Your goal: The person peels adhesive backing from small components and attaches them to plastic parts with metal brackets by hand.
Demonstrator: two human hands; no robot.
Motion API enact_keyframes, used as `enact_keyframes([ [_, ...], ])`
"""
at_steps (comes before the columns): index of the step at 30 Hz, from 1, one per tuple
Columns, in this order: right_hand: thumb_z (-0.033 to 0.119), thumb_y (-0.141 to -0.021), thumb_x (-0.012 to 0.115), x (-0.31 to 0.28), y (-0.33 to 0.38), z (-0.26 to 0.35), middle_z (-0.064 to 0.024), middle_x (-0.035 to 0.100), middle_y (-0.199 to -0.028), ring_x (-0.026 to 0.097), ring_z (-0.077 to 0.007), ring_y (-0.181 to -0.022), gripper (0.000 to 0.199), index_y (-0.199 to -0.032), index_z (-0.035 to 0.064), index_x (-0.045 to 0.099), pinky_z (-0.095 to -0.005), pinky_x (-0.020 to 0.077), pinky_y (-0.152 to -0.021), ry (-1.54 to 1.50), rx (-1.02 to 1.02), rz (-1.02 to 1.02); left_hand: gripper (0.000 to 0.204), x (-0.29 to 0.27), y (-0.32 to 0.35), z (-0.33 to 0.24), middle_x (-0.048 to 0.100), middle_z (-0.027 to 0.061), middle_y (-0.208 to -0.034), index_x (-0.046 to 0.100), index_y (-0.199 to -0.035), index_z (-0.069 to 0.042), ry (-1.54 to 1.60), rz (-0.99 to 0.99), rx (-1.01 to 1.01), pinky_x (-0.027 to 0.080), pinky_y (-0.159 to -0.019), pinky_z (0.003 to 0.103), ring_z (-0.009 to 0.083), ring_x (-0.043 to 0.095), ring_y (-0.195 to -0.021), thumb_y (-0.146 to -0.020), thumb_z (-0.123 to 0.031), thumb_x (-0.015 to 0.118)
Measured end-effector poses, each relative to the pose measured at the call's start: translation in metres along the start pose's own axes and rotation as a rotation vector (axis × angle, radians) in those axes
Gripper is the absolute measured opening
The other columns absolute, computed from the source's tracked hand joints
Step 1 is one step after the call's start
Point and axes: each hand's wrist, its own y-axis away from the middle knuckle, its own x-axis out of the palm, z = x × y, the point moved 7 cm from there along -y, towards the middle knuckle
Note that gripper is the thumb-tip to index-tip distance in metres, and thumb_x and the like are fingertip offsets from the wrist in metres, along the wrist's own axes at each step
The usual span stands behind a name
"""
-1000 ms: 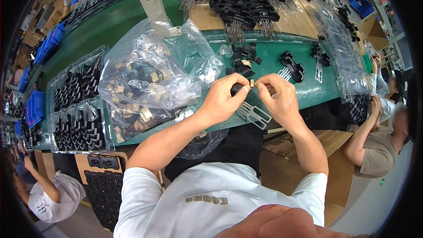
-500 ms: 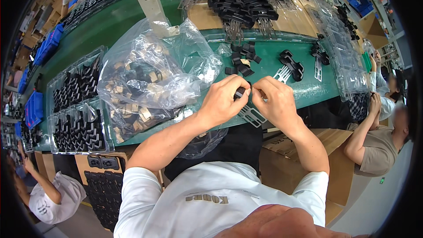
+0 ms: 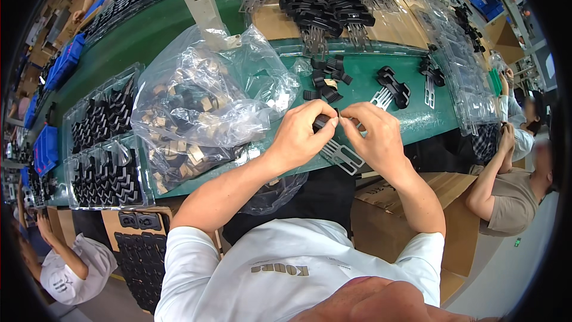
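Note:
My left hand [image 3: 302, 135] is closed around a black plastic part with a slotted metal plate [image 3: 343, 158], which sticks out below my fingers. Most of the black portion is hidden by the hand. Thumb and forefinger of my right hand [image 3: 376, 136] are pinched together right against the left fingertips; what lies between them is too small to make out. Just beyond my hands, a pile of small black curved pieces [image 3: 330, 80] lies on the green table [image 3: 424, 120]. A similar black part with a metal plate [image 3: 393, 87] rests to its right.
A clear plastic bag [image 3: 196, 101] of black and tan pieces stands to the left, beside trays [image 3: 106, 176] of black parts. Stacked black parts [image 3: 325, 6] cover cardboard at the back. A metal post [image 3: 199, 0] rises there. Cardboard box [image 3: 411, 220] below right; co-workers sit on both sides.
My right fingers have shifted slightly and now pinch close to the left fingertips. The metal plate has tilted a little and shows more below my hands.

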Motion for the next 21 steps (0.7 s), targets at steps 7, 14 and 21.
enact_keyframes([
  [7,-0.002,-0.075,0.072,0.002,0.003,0.003,-0.0041,0.063,-0.074,0.056,-0.0218,-0.057,0.010,-0.080,0.0045,0.067,-0.0339,0.0452,-0.053,0.107,-0.047,0.051,0.007,0.001,0.001,-0.008,0.067,0.0068,-0.083,0.067,-0.094,-0.002,-0.088,-0.012,0.097,0.045,-0.063,0.030,0.0191,0.056,-0.067,-0.089,-0.006,0.068],
  [14,-0.002,-0.073,0.071,0.004,0.002,0.001,-0.0041,0.062,-0.072,0.055,-0.0222,-0.056,0.010,-0.077,0.0048,0.064,-0.0338,0.0440,-0.052,0.094,-0.028,0.070,0.006,0.003,0.001,-0.008,0.067,0.0068,-0.084,0.066,-0.093,-0.001,-0.123,0.016,0.136,0.045,-0.062,0.031,0.0191,0.056,-0.067,-0.089,-0.005,0.067],
  [21,-0.002,-0.072,0.070,0.003,0.000,-0.020,-0.0047,0.062,-0.071,0.054,-0.0214,-0.055,0.011,-0.075,0.0058,0.062,-0.0330,0.0440,-0.052,0.121,0.070,0.014,0.005,0.002,-0.001,-0.001,0.065,0.0037,-0.079,0.065,-0.093,-0.001,-0.009,0.080,-0.015,0.045,-0.062,0.028,0.0142,0.055,-0.065,-0.091,-0.005,0.066],
])
